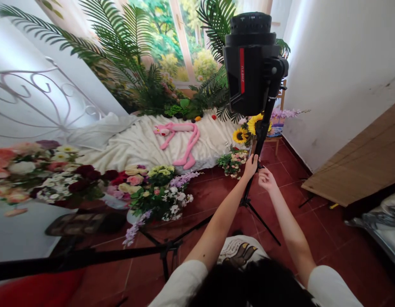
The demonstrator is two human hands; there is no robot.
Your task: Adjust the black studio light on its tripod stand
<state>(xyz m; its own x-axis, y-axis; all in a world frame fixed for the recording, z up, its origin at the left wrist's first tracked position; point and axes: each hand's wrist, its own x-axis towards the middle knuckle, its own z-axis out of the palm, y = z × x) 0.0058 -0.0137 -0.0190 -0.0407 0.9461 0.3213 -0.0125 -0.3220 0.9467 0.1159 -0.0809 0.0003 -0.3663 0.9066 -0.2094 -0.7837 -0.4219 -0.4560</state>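
A black studio light (248,72) with a red stripe tops a black light stand (263,133) in front of me. My left hand (251,165) is wrapped round the stand's pole below the light. Just right of it, my right hand (266,178) has its fingers curled and closed at a small dark knob (260,168) on the pole. The stand's legs (264,224) spread over the red tiled floor. Sunflowers (240,136) show close behind the pole.
A pink plush toy (181,127) lies on a cream blanket (139,136). Artificial flowers (159,192) fill the left foreground. Another black tripod (168,246) crosses low on the left. A brown board (353,170) leans at the right. Palm leaves (130,47) stand before a window backdrop.
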